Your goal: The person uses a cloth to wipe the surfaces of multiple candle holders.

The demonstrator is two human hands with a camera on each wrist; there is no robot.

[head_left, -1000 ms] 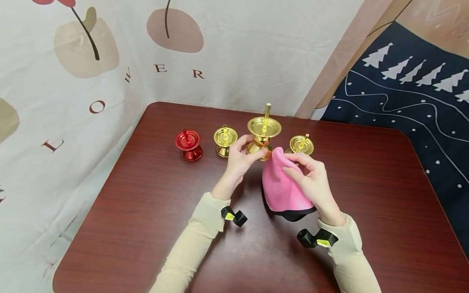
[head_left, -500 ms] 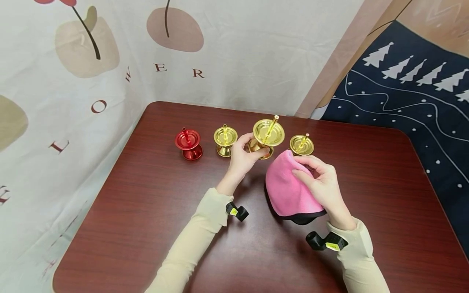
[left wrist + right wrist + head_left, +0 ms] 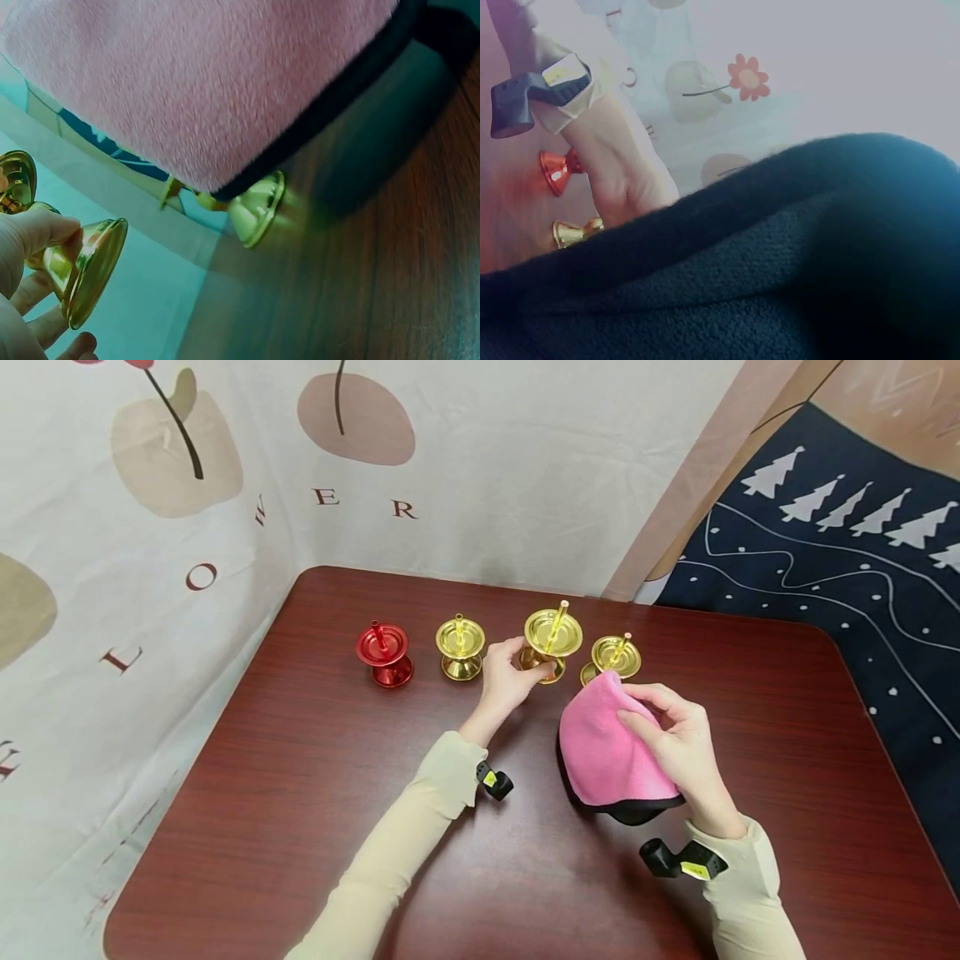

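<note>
My left hand grips a gold candle holder at its narrow middle, with thumb and fingers round it. In the left wrist view the flared base of this holder appears raised off the table. At the right, my right hand pinches the upper part of a pink fleece cloth with a black edge, which hangs down below it. The cloth's dark inner side fills the lower right wrist view and hides the right fingers there. Cloth and held holder are apart.
A red candle holder and a smaller gold one stand left of the held one. Another small gold holder stands behind the cloth, partly covered. All are on a dark red wooden table before a printed fabric backdrop.
Both hands have shifted right. The held candle holder has come down a little and tilted differently, and the pink cloth has moved right, farther from it. The other holders have stayed put.
</note>
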